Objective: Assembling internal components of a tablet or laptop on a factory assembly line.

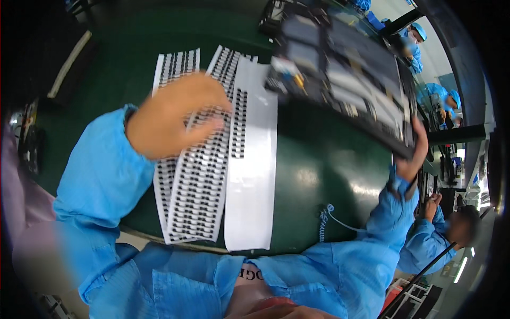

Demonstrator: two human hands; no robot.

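Observation:
My right hand [415, 151] grips the near right corner of a dark, flat device like an opened laptop [350, 74], with grey panels inside. It is tilted above the green work surface and smeared by motion. My left hand [178, 114], also blurred, hovers over white sheets with rows of small black-and-white pieces [196, 196]. Its thumb and forefinger are apart, and I see nothing between them. To the right of these lies a mostly bare white sheet [252, 186], with black pieces along part of its left side.
The green table [308, 154] runs beneath everything. A coiled light-blue cord [323, 226] lies by its near edge. Dark equipment [275, 16] stands at the far side. On the right, co-workers in blue [425, 250] sit along the line. A dark block [69, 66] is at far left.

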